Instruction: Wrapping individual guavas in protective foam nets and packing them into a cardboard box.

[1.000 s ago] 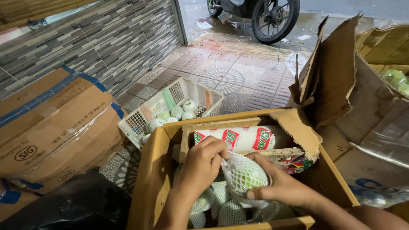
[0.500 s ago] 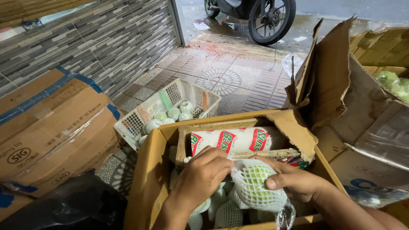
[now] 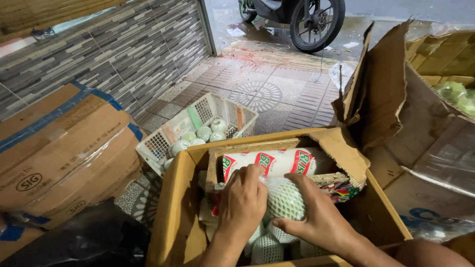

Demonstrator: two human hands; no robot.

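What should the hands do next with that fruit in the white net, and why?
Probably lift the netted fruit up out of the cardboard box. Both the left hand and right hand already grip it, it sits above the other wrapped fruits, and similar ones lie in the white basket nearby.
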